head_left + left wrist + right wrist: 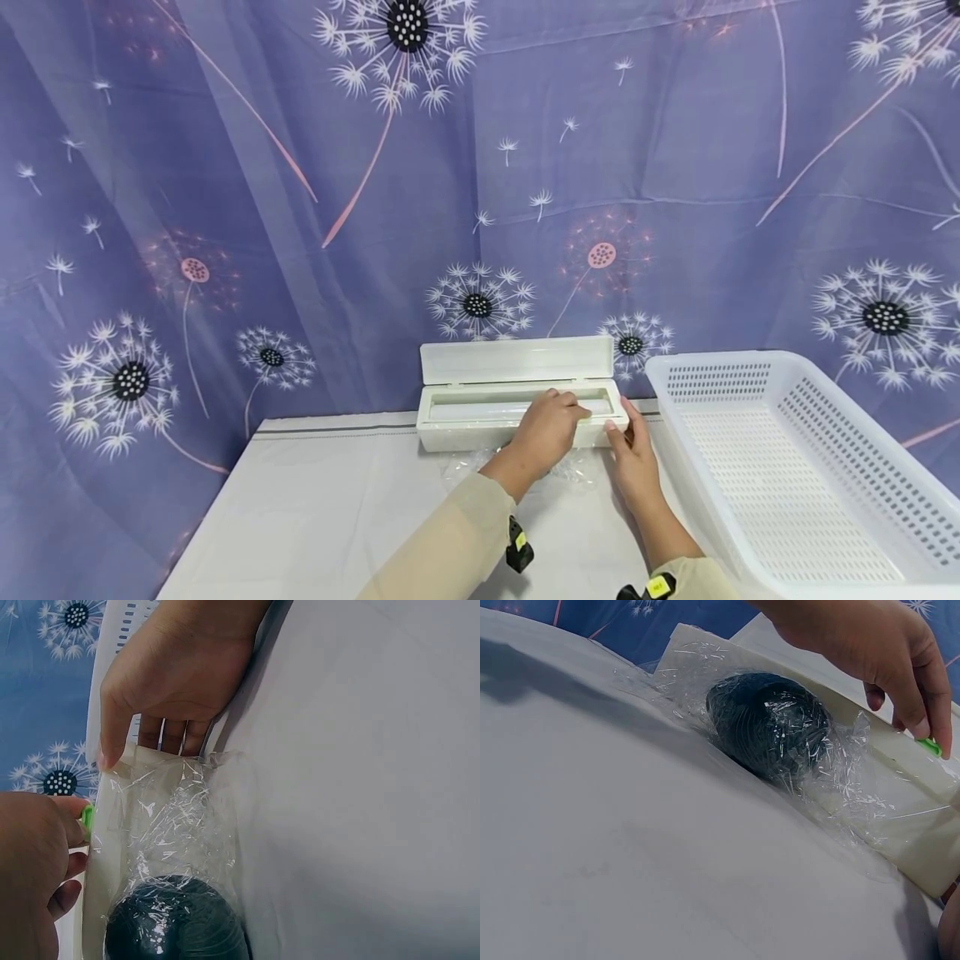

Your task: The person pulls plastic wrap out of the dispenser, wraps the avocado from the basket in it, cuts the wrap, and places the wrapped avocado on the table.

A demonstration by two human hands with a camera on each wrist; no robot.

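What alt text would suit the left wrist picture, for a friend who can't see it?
A left hand pinches a small green piece at the edge of a pale box, while the right hand holds the box's end. Beside the box, a dark rounded thing wrapped in clear film lies on a white surface.

Yellow sticker, left cuff: on the black wrist device at the left sleeve; its dark mark is too small to read.
Yellow sticker, right cuff: on the second black wrist device, at the right sleeve; a short row of dark characters shows, blurred past reading.
Cling film dispenser: nothing legible on its front or raised lid.
White plastic basket: no readable lettering on its visible walls.
Readable text overall: none in the head or wrist views.
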